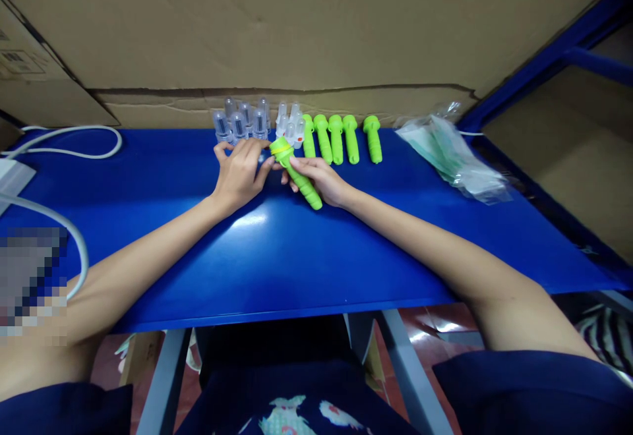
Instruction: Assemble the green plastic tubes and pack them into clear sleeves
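My right hand (324,179) is closed around a lime-green flashlight (304,181), which tilts with its wide head toward the upper left. A yellow ring shows at that head. My left hand (240,171) is beside the head, its thumb and index finger bent around a small shiny, pale thing too small to name. Behind my hands, several more green flashlights (336,140) lie in a row. To their left stand small clear-and-white domed pieces (291,125), some with a red mark. Larger clear domed plastic pieces (239,125) stand farther left.
The blue table (297,270) runs up to a cardboard wall (297,33). A clear bag with green and white contents (455,158) lies at the right. White cables (79,151) loop at the left, near a blurred-out dark rectangle (24,267).
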Motion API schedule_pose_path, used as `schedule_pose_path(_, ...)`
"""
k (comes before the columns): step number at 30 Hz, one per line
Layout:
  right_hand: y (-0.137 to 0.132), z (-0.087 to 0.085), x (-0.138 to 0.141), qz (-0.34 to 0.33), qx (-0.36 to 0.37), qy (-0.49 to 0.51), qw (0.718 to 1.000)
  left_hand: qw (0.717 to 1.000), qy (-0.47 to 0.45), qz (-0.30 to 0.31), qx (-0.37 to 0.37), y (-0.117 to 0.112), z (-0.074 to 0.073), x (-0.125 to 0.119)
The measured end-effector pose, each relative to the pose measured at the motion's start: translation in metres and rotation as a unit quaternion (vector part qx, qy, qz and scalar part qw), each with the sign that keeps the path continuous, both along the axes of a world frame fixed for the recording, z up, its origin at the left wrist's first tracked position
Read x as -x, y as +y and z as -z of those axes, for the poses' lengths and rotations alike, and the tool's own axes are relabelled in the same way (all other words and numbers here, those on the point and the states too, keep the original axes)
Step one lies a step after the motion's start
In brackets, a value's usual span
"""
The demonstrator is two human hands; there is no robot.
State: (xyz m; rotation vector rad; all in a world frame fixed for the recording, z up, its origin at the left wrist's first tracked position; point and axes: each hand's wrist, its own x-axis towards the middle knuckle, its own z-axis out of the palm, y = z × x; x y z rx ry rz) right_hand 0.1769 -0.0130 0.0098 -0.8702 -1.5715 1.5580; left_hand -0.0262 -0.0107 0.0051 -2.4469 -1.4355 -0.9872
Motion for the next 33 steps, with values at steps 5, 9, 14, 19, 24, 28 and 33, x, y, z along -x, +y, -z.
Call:
schedule_pose_path(5, 0.006, 0.003, -0.005, -0.045, 0.004, 0.018, 0.999, 1.0, -0.014, 0.009, -0.019, 0.002, 0.002, 0.002)
schedule_pose_path(9, 0.005, 0.003, -0.005, -0.044, -0.004, 0.0, 0.999, 0.998, -0.036, 0.0, -0.05, 0.001, 0.002, 0.002)
schedule_pose_path(14, 0.001, 0.003, -0.001, -0.02, -0.035, -0.026, 0.999, 1.0, -0.01, 0.0, -0.03, -0.002, -0.001, 0.002)
schedule_pose_path(19, -0.005, -0.001, 0.006, 0.005, -0.019, -0.066, 0.998, 0.999, -0.001, 0.031, -0.042, -0.001, -0.002, 0.002)
schedule_pose_path(24, -0.007, -0.006, 0.009, -0.005, 0.004, -0.063, 0.998, 0.999, 0.005, 0.028, -0.04, -0.002, -0.003, 0.002)
schedule_pose_path(28, -0.008, -0.006, 0.008, -0.013, 0.0, -0.071, 0.997, 0.999, 0.004, 0.028, -0.021, -0.001, -0.003, 0.003)
schedule_pose_path(33, -0.008, -0.003, 0.009, 0.029, -0.038, -0.063, 0.997, 0.999, 0.011, 0.033, -0.024, 0.003, 0.001, 0.004)
